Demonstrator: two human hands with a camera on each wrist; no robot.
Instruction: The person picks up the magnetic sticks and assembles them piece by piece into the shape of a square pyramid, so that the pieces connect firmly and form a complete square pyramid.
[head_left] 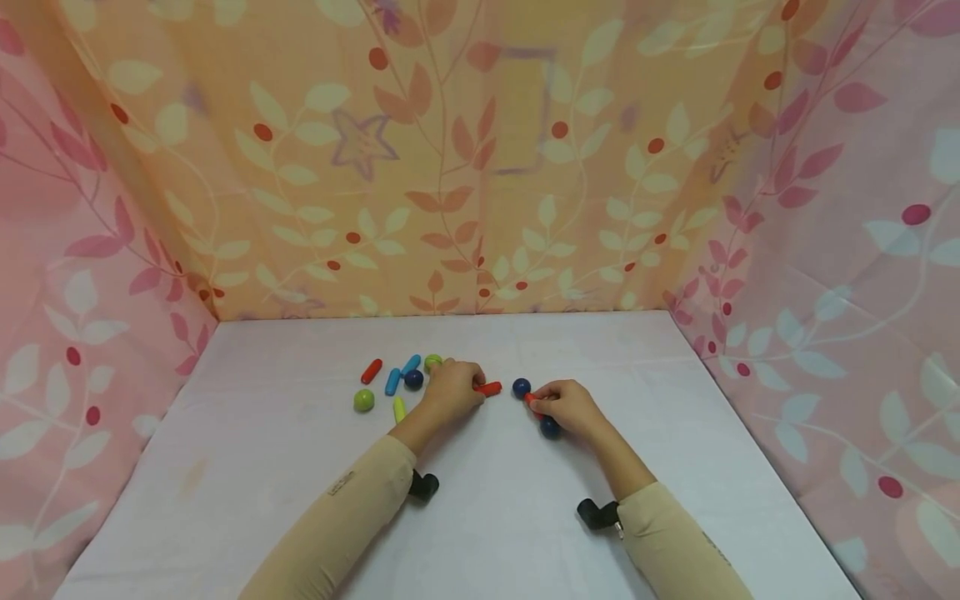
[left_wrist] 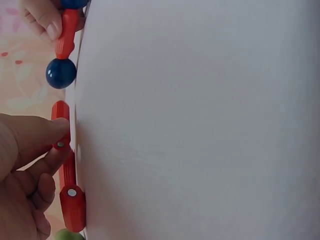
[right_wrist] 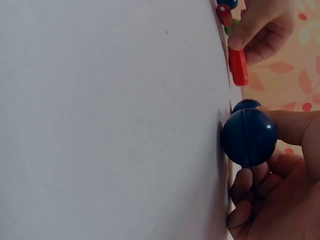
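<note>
On the white tabletop (head_left: 480, 517), the left hand (head_left: 452, 392) pinches a red rod (head_left: 489, 388) between its thumb and fingers, about midway between the left and right edges and closer to the back edge than to the bottom of the view. The right hand (head_left: 570, 408), a little nearer the right edge, grips a second red rod (head_left: 533, 404) with 1 navy ball (head_left: 521, 387) touching its far end and 1 navy ball (head_left: 550, 427) at its near end. The 2 held rods are apart.

Toward the left edge lie a loose red rod (head_left: 371, 371), a green ball (head_left: 363, 400), 2 blue rods (head_left: 393, 382), a dark blue ball (head_left: 413, 379) and a yellow-green rod (head_left: 399, 408); a lime ball (head_left: 433, 362) sits just beside the left hand. Leaf-patterned cloth (head_left: 480, 208) rises behind the back edge.
</note>
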